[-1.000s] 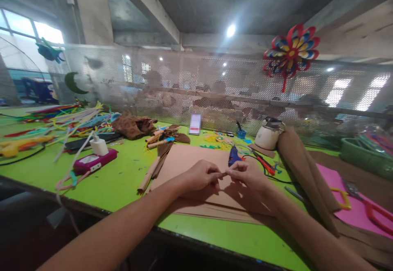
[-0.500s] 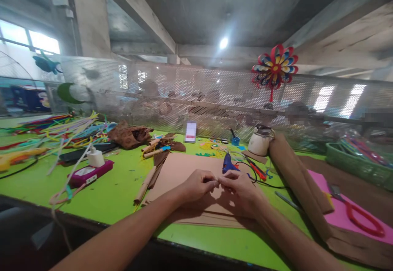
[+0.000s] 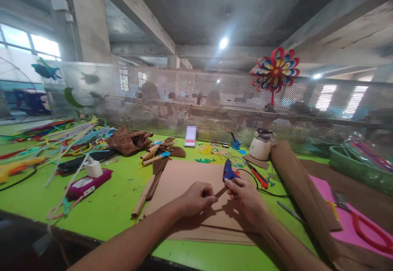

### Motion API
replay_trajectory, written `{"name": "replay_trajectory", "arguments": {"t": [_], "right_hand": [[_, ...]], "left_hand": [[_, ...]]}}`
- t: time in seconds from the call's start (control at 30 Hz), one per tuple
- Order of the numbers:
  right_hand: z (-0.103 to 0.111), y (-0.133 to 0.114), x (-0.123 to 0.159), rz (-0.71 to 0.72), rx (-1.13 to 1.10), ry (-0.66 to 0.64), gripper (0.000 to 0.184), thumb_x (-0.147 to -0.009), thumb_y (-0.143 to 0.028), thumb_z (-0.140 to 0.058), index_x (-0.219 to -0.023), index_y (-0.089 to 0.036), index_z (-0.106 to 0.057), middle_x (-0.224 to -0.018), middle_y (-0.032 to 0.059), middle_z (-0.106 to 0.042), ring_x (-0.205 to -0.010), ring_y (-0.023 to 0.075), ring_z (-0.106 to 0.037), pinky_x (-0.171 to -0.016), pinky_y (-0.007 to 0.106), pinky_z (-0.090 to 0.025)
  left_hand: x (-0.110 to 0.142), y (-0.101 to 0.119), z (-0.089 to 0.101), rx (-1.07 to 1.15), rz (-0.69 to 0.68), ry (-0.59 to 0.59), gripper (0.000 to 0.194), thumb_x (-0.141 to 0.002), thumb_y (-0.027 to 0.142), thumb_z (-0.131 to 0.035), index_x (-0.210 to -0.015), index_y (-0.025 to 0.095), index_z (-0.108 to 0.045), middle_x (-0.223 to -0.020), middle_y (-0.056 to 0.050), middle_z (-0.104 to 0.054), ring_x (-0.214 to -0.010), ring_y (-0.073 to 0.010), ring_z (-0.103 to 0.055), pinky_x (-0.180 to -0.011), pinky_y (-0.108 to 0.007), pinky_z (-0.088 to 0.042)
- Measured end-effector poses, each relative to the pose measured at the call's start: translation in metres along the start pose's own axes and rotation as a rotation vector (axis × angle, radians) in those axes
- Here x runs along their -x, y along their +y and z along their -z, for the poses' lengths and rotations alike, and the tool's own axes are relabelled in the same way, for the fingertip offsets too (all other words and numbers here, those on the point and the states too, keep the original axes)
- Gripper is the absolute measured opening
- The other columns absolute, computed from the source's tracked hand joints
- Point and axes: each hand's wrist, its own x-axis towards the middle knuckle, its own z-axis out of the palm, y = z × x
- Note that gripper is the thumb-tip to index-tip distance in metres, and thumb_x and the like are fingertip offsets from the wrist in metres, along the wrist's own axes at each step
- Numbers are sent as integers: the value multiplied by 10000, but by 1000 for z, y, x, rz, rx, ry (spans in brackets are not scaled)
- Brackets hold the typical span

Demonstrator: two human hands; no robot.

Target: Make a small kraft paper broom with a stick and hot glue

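My left hand [image 3: 199, 199] and my right hand [image 3: 244, 193] hover over a stack of tan paper sheets [image 3: 181, 177]. Between them runs a short, narrow brown strip [image 3: 221, 192], probably paper, pinched at its left end by my left fingertips and at its right end by my right fingertips. Just behind my right hand a blue glue gun [image 3: 227, 170] stands at the far edge of the sheets, partly covered by the fingers. To its right lies a red and black tool [image 3: 258, 175]. Brown rolled paper pieces [image 3: 143, 197] line the stack's left side.
A white kettle [image 3: 260, 146] stands behind on the right, near a long folded brown paper [image 3: 302, 185] and red-handled scissors [image 3: 365, 226] on pink paper. A purple power strip [image 3: 89, 184] and colourful pipe cleaners [image 3: 76, 134] lie left. A phone [image 3: 190, 136] leans at the back.
My hands, which were close together at the fingertips, have drawn apart, and the brown strip now shows between them. The whole view has shifted a little.
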Motion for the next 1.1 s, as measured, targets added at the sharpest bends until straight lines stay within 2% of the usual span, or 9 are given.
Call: {"name": "replay_trajectory", "arguments": {"t": [0.13, 0.3, 0.43, 0.57, 0.7, 0.8, 0.87, 0.97, 1.1], "right_hand": [[1, 4, -3, 11, -8, 62, 333, -651, -468, -697, -650, -149, -602, -533, -17, -523, -453, 75, -397, -440, 218, -270], [0, 3, -1, 10, 13, 82, 338, -668, -469, -686, -619, -156, -569, -504, -39, -490, -432, 56, -366, -426, 202, -252], [-7, 5, 4, 9, 78, 14, 361, -708, -489, -643, -603, -150, -578, -499, -21, -517, -424, 59, -389, -421, 200, -266], [-14, 6, 11, -25, 122, -58, 450, -748, -546, -566, -552, -141, -583, -462, 7, -528, -394, 79, -416, -407, 214, -294], [-14, -3, 15, 25, -12, -98, 471, -775, -573, -511, -620, -142, -627, -531, 33, -575, -480, 110, -490, -492, 236, -379], [-11, -12, 16, 51, -110, -100, 448, -787, -566, -498, -783, -153, -669, -613, 42, -605, -554, 129, -527, -553, 252, -412], [-10, -16, 17, 55, -107, -89, 449, -783, -568, -500, -817, -156, -676, -630, 44, -606, -565, 134, -529, -557, 257, -415], [-11, -19, 18, 48, -39, -94, 467, -769, -592, -496, -799, -162, -674, -630, 48, -606, -567, 137, -524, -562, 265, -413], [-13, -25, 21, 81, 101, -138, 436, -765, -578, -511, -688, -170, -645, -636, 41, -602, -575, 130, -507, -586, 267, -412]], "left_hand": [[3, 0, -1, 11, 41, 22, 225, -710, 335, -575, -627, 132, -523, -522, 47, -439, -507, -84, -385, -472, -191, -285], [6, 6, 0, 23, -25, -23, 253, -735, 365, -576, -696, 115, -591, -622, 2, -551, -588, -105, -469, -547, -202, -346], [6, 10, -3, 218, 14, -87, 333, -756, 434, -558, -757, 105, -611, -599, -6, -557, -524, -100, -472, -506, -207, -349], [6, 8, -6, 386, 118, -127, 392, -681, 495, -628, -729, 107, -589, -511, 13, -516, -440, -91, -438, -454, -210, -324], [8, 8, -5, 543, 135, -114, 364, -648, 454, -683, -703, 111, -576, -551, 7, -519, -469, -81, -434, -489, -216, -326], [10, 13, -4, 607, 116, -92, 318, -669, 408, -688, -693, 110, -580, -552, 16, -494, -483, -67, -398, -508, -216, -304], [10, 15, -3, 623, 115, -100, 309, -670, 396, -692, -673, 107, -582, -541, 18, -485, -482, -61, -380, -505, -215, -282], [10, 15, -2, 650, 131, -103, 321, -650, 403, -708, -662, 106, -586, -543, 16, -488, -485, -62, -384, -504, -216, -281], [9, 13, -2, 681, 161, -101, 330, -633, 411, -716, -659, 112, -579, -564, 14, -501, -505, -77, -434, -534, -230, -341]]}}
